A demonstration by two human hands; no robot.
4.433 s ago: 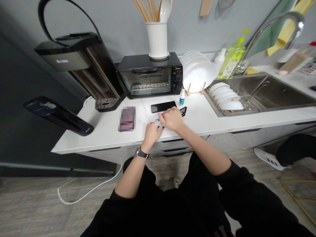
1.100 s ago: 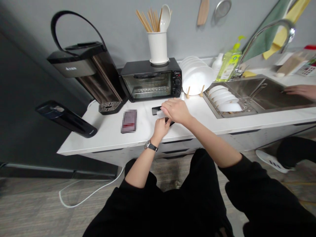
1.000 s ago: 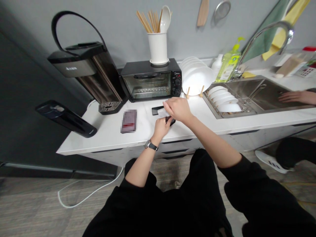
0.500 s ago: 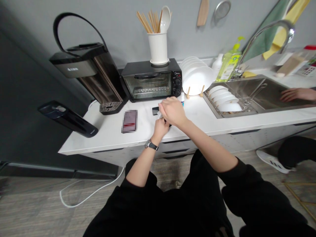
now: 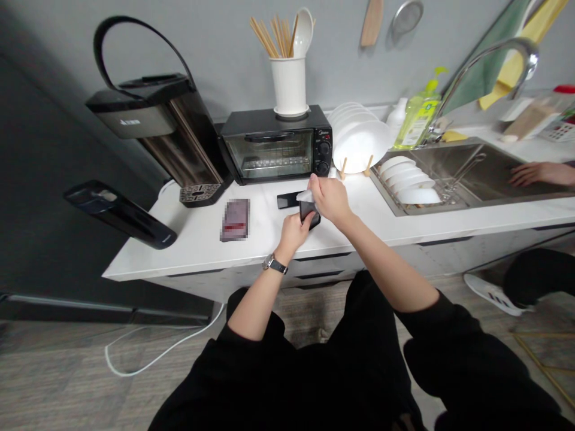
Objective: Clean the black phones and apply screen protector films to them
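My left hand (image 5: 294, 232) is closed around a small black object (image 5: 307, 209) with a flat dark face, held just above the counter's front part. Its exact kind is unclear. My right hand (image 5: 331, 199) pinches a thin white tissue (image 5: 306, 196) at the object's upper edge. The right fingers hide part of both. Behind my left hand, a flat black rectangular piece (image 5: 288, 200) lies on the white counter (image 5: 265, 242). The white top of a small bottle (image 5: 333, 172) shows behind my right hand.
A black toaster oven (image 5: 276, 149) stands behind my hands, carrying a white utensil holder (image 5: 288, 87). To the left are a blurred-out flat item (image 5: 235, 219), a dark bottle (image 5: 121, 214) and a tall dispenser (image 5: 171, 131). Another person's hand (image 5: 539, 173) rests by the sink (image 5: 494, 157).
My right hand has shifted right and lower, off the top of my left hand. The black object and white tissue now show more. The flat black piece is less covered.
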